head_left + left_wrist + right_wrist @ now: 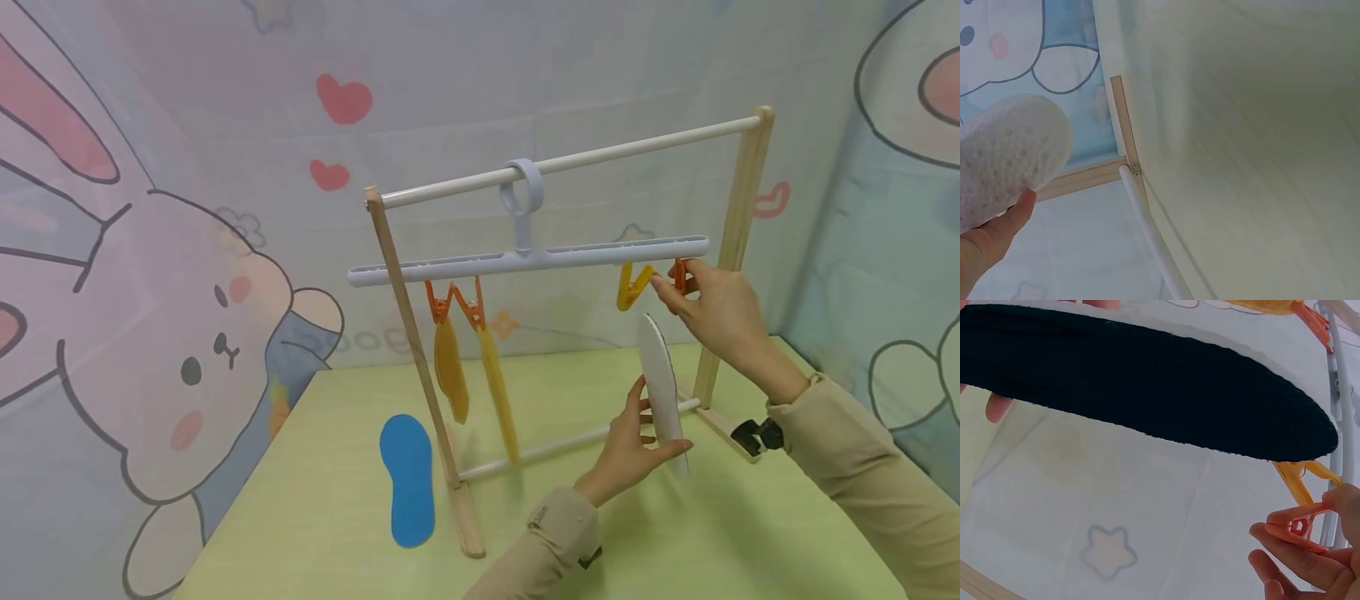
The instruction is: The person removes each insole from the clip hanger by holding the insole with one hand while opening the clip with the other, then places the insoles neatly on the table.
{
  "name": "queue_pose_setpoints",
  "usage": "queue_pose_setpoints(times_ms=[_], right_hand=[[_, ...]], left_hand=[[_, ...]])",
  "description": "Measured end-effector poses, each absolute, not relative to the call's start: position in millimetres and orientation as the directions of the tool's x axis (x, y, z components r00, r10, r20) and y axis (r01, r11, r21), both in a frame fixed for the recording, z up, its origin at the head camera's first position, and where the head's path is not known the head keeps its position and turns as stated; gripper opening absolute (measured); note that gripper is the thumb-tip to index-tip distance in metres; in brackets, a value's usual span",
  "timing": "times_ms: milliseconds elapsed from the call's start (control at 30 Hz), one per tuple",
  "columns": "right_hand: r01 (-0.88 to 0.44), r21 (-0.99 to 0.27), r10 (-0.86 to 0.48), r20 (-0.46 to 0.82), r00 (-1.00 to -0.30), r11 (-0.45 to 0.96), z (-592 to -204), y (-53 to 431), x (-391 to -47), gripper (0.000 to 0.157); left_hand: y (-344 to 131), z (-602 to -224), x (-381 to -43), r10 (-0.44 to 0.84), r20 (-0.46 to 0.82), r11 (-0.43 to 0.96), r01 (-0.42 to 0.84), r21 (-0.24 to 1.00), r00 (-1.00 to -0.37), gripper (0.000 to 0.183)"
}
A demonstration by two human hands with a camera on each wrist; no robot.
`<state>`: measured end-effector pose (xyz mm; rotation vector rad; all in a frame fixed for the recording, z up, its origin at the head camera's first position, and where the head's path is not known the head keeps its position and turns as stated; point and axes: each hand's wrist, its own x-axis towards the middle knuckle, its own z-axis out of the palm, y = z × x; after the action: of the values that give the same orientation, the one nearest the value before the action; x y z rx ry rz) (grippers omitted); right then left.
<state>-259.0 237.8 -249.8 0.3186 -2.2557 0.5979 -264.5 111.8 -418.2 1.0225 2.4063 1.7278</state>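
Observation:
My left hand (624, 448) holds an insole (660, 379) upright below the right end of the hanger (450, 268). One face of it is white and dimpled, as the left wrist view shows; the dark other face (1147, 387) fills much of the right wrist view. Up at the hanger's right end, my right hand (718, 308) pinches an orange clothespin (679, 275) between thumb and fingers. Just left of that hand hangs a yellow clothespin (628, 290). The insole's tip is a little below the yellow clothespin in the head view.
Two yellow insoles (450, 371) hang from orange clothespins (471, 310) at the hanger's left. The hanger loops over the top rod (615, 153) of a wooden-legged rack. A blue insole (411, 487) lies on the table (300, 508), left of the rack. Printed curtains (450, 75) stand behind.

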Motion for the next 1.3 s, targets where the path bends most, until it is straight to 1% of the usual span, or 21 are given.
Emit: queue_pose_setpoints(times_ms=[267,500,633,900,1133,1300], right_hand=[[-0.405,-0.332,-0.012,0.761,-0.649,0.852,-252,238,-261,0.034],[-0.42,-0.349,0.0,0.77,-0.639,0.838,-252,237,-262,0.031],[-0.426,-0.351,0.008,0.779,-0.627,0.834,-252,238,-260,0.032],[-0.42,-0.367,0.025,0.777,-0.63,0.83,-255,240,-258,0.04],[-0.418,-0.369,0.036,0.784,-0.62,0.83,-257,242,-257,0.038],[-0.415,-0.392,0.051,0.774,-0.631,0.821,-258,244,-255,0.04]], left_hand=[[107,-416,-261,0.515,0.371,0.162,0.513,0.843,-0.772,0.091],[101,-410,-253,0.524,0.361,0.127,0.49,0.863,-0.771,0.09],[96,-404,-244,0.548,0.335,0.12,0.468,0.875,-0.766,0.091],[84,-398,-231,0.594,0.288,0.075,0.408,0.91,-0.751,0.088],[73,-391,-223,0.635,0.277,0.029,0.381,0.924,-0.721,0.087],[63,-384,-217,0.65,0.261,0.041,0.376,0.926,-0.714,0.086]])
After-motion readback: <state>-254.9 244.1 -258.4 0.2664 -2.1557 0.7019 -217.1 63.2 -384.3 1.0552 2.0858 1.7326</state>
